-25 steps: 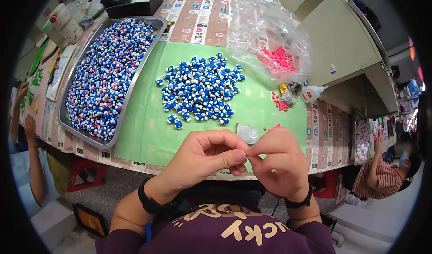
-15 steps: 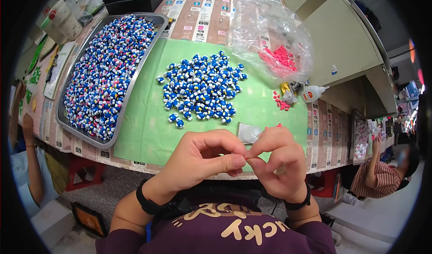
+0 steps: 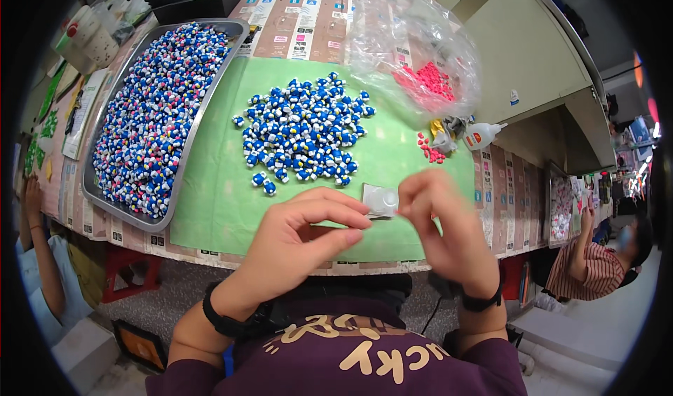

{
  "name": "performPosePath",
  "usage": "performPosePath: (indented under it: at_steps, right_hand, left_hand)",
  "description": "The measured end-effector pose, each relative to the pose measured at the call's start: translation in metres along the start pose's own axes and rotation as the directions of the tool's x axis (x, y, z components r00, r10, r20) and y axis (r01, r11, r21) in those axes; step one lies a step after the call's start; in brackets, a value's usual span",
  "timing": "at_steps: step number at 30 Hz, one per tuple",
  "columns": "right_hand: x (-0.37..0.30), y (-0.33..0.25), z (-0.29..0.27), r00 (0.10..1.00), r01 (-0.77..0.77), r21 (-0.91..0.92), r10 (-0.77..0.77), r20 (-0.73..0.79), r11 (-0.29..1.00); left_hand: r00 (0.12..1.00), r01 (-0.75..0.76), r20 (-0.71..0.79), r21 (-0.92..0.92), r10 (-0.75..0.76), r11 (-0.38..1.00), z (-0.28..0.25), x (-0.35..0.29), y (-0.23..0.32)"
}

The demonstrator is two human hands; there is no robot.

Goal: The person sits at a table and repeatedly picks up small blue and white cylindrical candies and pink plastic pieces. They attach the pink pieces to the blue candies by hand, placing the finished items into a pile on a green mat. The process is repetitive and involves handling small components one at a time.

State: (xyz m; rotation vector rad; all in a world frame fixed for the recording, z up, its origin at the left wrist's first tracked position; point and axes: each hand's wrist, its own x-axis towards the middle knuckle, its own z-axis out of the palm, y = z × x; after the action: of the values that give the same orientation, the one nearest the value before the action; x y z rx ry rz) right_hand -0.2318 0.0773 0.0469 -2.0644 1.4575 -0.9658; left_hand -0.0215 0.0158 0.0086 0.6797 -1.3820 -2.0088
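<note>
My left hand (image 3: 298, 238) is curled in front of the green sheet (image 3: 210, 214), its thumb and index fingertips close together. Whatever lies between or behind those fingers is hidden from view. My right hand (image 3: 442, 221), smeared by motion, is apart from the left one and beside a small square piece (image 3: 381, 200) with a clear round blob on it. Its fingertips are too blurred to show whether anything is in them. Beyond both hands spreads a pile of small blue-and-white figure-like pieces (image 3: 301, 130), some with yellow bits.
A metal tray (image 3: 167, 214) of similar pieces stands at left. Small red pieces (image 3: 430, 148) lie near a white squeeze bottle (image 3: 484, 135); a clear plastic bag (image 3: 392, 59) holds more pink-red ones. A cabinet (image 3: 522, 52) borders the right. Other people sit at both sides.
My hands, which met fingertip to fingertip, have separated. The right hand has moved right and away from the left one. The view has shifted slightly.
</note>
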Motion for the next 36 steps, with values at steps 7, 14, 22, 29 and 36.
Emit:
performPosePath:
  at_steps: [7,14,22,29,36]
  right_hand:
    - [0.009,0.029,0.0,0.985,0.021,-0.347,0.041,0.169,0.938]
    - [0.013,0.025,0.0,0.98,-0.002,-0.387,0.078,0.182,0.922]
    - [0.015,-0.009,-0.004,0.983,-0.183,0.195,0.182,0.023,0.964]
    - [0.009,-0.027,0.026,0.99,-0.097,0.242,0.119,-0.075,0.965]
    - [0.003,-0.025,0.039,0.967,-0.085,0.176,0.124,-0.223,0.981]
  left_hand:
    - [0.995,0.055,-0.084,-0.049,-0.059,0.997,-0.025,-0.007,0.001]
    - [0.999,0.008,-0.041,-0.102,-0.012,0.995,-0.033,-0.006,-0.007]
    - [0.996,0.028,-0.077,-0.203,-0.044,0.979,-0.019,-0.005,-0.005]
    - [0.988,-0.102,-0.132,-0.15,0.083,0.983,-0.003,-0.005,-0.002]
    - [0.944,-0.277,-0.163,0.082,0.287,0.957,0.009,-0.006,-0.004]
